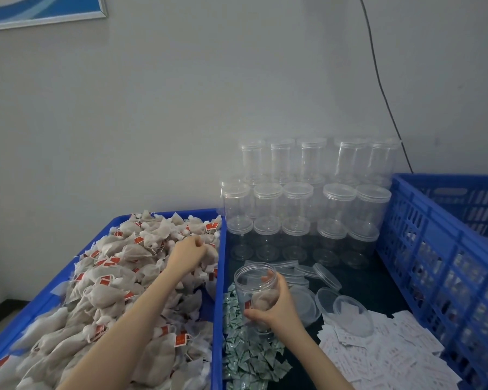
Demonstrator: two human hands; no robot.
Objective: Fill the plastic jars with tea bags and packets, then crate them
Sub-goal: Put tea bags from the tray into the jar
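**Left hand in the tea bags, right hand on the jar**

I've got my left hand [188, 256] down on the heap of beige mesh tea bags with red tags [116, 277], fingers curled into the pile near the far right corner of the shallow blue plastic tray [219, 305]; whether they've actually pinched a bag, I cannot tell. My right hand [276, 308] wraps the clear round plastic jar [255, 291], thumb across the front, fingertips showing through the far wall. The jar is open-topped, tilted toward the tray, a few tea bags at its bottom. It sits above the scatter of small green-and-silver packets [245, 353]. Just right lie loose clear lids [307, 274] and white paper sachets [378, 353]. Behind, stacked empty lidded jars [304, 198] stand against the wall, beside the tall blue slotted crate [434, 249].
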